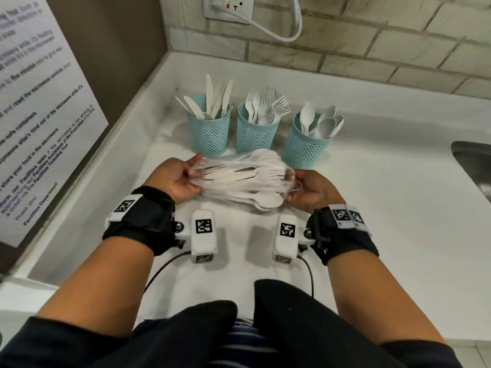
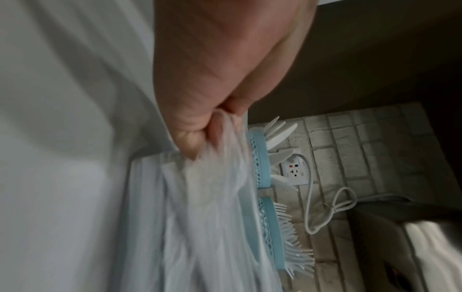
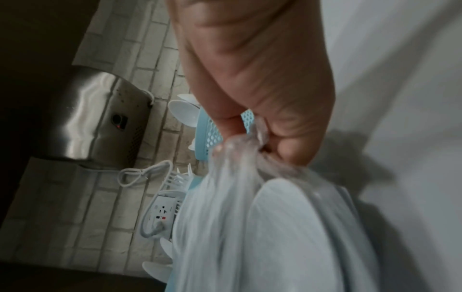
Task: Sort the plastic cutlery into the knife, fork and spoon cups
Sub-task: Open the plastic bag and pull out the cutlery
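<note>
A clear plastic bag (image 1: pixel 243 179) full of white plastic cutlery is held just above the white counter (image 1: pixel 372 208). My left hand (image 1: pixel 183 177) pinches its left end, and my right hand (image 1: pixel 303 187) pinches its right end. In the wrist views the bunched plastic (image 2: pixel 220 126) runs out of the left hand, and the bag's twisted end (image 3: pixel 250 138) sits between the right hand's fingers. Behind the bag stand three blue mesh cups: the knife cup (image 1: pixel 209 131), the fork cup (image 1: pixel 256 134) and the spoon cup (image 1: pixel 305 144).
A steel sink (image 1: pixel 475 166) lies at the right edge. A tiled wall with a power outlet (image 1: pixel 228 7) and a white cord (image 1: pixel 279 25) rises behind the cups. A wall with a printed notice (image 1: pixel 39 107) closes off the left side.
</note>
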`<action>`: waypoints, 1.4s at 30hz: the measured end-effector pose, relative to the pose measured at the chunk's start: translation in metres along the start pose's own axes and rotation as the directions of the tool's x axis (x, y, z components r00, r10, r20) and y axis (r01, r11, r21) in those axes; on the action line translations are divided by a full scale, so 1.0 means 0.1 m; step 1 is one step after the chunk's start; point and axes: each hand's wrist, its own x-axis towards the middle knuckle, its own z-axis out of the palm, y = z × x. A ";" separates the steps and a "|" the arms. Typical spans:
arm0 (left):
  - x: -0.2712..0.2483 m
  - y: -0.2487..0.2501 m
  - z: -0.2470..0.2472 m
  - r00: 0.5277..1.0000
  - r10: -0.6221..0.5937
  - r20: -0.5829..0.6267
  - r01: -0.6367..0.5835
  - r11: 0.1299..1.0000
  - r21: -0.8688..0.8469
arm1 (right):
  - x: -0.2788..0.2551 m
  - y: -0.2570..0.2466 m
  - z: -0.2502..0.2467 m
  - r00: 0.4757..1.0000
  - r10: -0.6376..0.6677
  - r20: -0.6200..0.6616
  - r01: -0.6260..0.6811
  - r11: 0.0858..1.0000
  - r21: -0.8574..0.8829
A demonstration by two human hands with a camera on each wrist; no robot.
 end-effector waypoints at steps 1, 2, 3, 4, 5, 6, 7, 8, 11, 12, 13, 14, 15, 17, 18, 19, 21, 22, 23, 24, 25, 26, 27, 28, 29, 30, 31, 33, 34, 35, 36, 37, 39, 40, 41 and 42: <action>0.00 -0.01 0.00 1.000 -0.005 0.011 0.005 1.000 0.002 | 0.14 0.03 -0.06 1.000 -0.018 0.003 0.018 1.000 -0.010; 0.00 -0.01 -0.01 1.000 -0.002 0.026 0.001 1.000 0.026 | 0.30 0.04 -0.13 0.999 -0.038 -0.036 0.036 0.998 -0.049; -0.02 -0.02 0.00 0.999 0.016 0.044 -0.020 0.996 0.086 | 0.37 0.07 -0.15 0.998 -0.055 -0.042 0.050 0.994 -0.099; -0.03 -0.03 0.01 0.996 0.064 0.061 -0.075 0.977 0.200 | 0.31 0.08 -0.08 0.994 -0.109 -0.026 0.107 0.992 -0.066; -0.04 -0.04 0.03 0.987 0.134 0.091 -0.158 0.922 0.354 | 0.20 0.07 0.00 0.989 -0.147 -0.011 0.146 0.987 -0.063; -0.05 -0.06 0.04 0.970 0.202 0.134 -0.243 0.817 0.523 | 0.07 0.05 0.06 0.981 -0.193 0.003 0.192 0.976 -0.101; -0.04 -0.09 0.05 0.949 0.263 0.176 -0.312 0.688 0.655 | -0.01 0.01 0.11 0.973 -0.230 0.018 0.230 0.959 -0.164; -0.03 -0.11 0.05 0.925 0.316 0.212 -0.366 0.580 0.728 | -0.10 0.00 0.16 0.958 -0.282 0.054 0.287 0.933 -0.215; 0.00 -0.13 0.03 0.851 0.448 0.273 -0.475 0.436 0.764 | -0.24 -0.03 0.17 0.906 -0.343 0.248 0.410 0.856 -0.316; 0.00 -0.13 0.02 0.838 0.474 0.271 -0.489 0.432 0.758 | -0.22 -0.03 0.14 0.893 -0.349 0.283 0.437 0.822 -0.365; 0.00 -0.13 0.03 0.837 0.479 0.263 -0.489 0.441 0.753 | -0.21 -0.03 0.13 0.880 -0.369 0.300 0.467 0.787 -0.402; 0.00 -0.13 0.04 0.839 0.479 0.259 -0.486 0.445 0.752 | -0.20 -0.03 0.10 0.860 -0.406 0.308 0.508 0.739 -0.444; -0.03 -0.12 0.05 0.848 0.463 0.258 -0.476 0.450 0.755 | -0.20 -0.03 0.11 0.838 -0.451 0.307 0.545 0.682 -0.487; -0.07 -0.12 0.10 0.878 0.411 0.243 -0.441 0.502 0.744 | -0.17 0.00 0.11 0.799 -0.530 0.283 0.588 0.595 -0.547; -0.09 -0.11 0.12 0.895 0.378 0.234 -0.418 0.535 0.734 | -0.13 0.01 0.12 0.796 -0.542 0.268 0.587 0.588 -0.556; -0.10 -0.11 0.13 0.912 0.346 0.222 -0.391 0.565 0.727 | -0.14 0.01 0.14 0.807 -0.537 0.245 0.572 0.608 -0.551; -0.12 -0.11 0.17 0.934 0.309 0.178 -0.339 0.618 0.709 | -0.12 0.00 0.19 0.856 -0.481 0.188 0.506 0.709 -0.491; -0.11 -0.13 0.18 0.939 0.307 0.156 -0.322 0.625 0.711 | -0.11 0.00 0.21 0.881 -0.448 0.154 0.467 0.766 -0.442; -0.10 -0.14 0.19 0.938 0.316 0.142 -0.315 0.608 0.729 | -0.11 -0.01 0.23 0.898 -0.425 0.115 0.433 0.807 -0.402; -0.09 -0.16 0.20 0.934 0.333 0.132 -0.312 0.576 0.755 | -0.10 -0.01 0.24 0.908 -0.411 0.077 0.408 0.829 -0.382; -0.07 -0.17 0.20 0.926 0.357 0.125 -0.315 0.544 0.778 | -0.09 0.00 0.24 0.913 -0.405 0.044 0.389 0.836 -0.386; -0.04 -0.18 0.17 0.916 0.384 0.117 -0.321 0.526 0.787 | -0.09 0.01 0.23 0.915 -0.402 0.018 0.375 0.834 -0.406; -0.01 -0.18 0.13 0.910 0.401 0.104 -0.324 0.530 0.784 | -0.08 0.02 0.20 0.916 -0.400 -0.005 0.361 0.831 -0.424; 0.01 -0.18 0.10 0.909 0.406 0.089 -0.319 0.545 0.775 | -0.07 0.02 0.17 0.917 -0.398 -0.017 0.352 0.829 -0.434; 0.00 -0.15 0.06 0.914 0.397 0.079 -0.310 0.561 0.767 | -0.06 0.02 0.13 0.919 -0.393 -0.021 0.345 0.831 -0.437; 0.00 -0.13 0.03 0.922 0.378 0.085 -0.302 0.564 0.769 | -0.04 0.03 0.09 0.920 -0.391 -0.017 0.345 0.833 -0.433; -0.01 -0.10 0.00 0.931 0.352 0.100 -0.293 0.550 0.782 | -0.05 0.02 0.06 0.921 -0.389 -0.003 0.350 0.832 -0.431; -0.04 -0.06 -0.04 0.946 0.303 0.118 -0.265 0.510 0.818 | -0.06 0.01 0.02 0.921 -0.387 0.044 0.363 0.814 -0.453; -0.04 -0.04 -0.05 0.949 0.292 0.119 -0.254 0.487 0.835 | -0.08 0.00 0.00 0.920 -0.385 0.080 0.375 0.799 -0.471; -0.04 -0.02 -0.07 0.950 0.290 0.114 -0.242 0.457 0.856 | -0.11 -0.02 -0.01 0.919 -0.377 0.114 0.382 0.783 -0.491; -0.05 -0.01 -0.08 0.948 0.302 0.104 -0.229 0.415 0.881 | -0.14 -0.04 -0.02 0.920 -0.367 0.137 0.382 0.766 -0.518; -0.06 0.00 -0.08 0.939 0.330 0.094 -0.217 0.359 0.908 | -0.19 -0.06 -0.02 0.924 -0.354 0.148 0.374 0.744 -0.554; -0.08 0.00 -0.08 0.906 0.414 0.089 -0.172 0.170 0.970 | -0.26 -0.09 -0.03 0.928 -0.343 0.142 0.347 0.667 -0.659; -0.09 0.00 -0.07 0.886 0.453 0.100 -0.158 0.092 0.983 | -0.28 -0.10 -0.03 0.922 -0.368 0.124 0.338 0.604 -0.721; -0.10 0.00 -0.05 0.874 0.475 0.101 -0.168 0.101 0.981 | -0.29 -0.11 -0.02 0.903 -0.416 0.102 0.337 0.541 -0.771; -0.11 0.01 -0.04 0.880 0.468 0.081 -0.198 0.206 0.958 | -0.29 -0.11 -0.02 0.878 -0.473 0.075 0.339 0.504 -0.794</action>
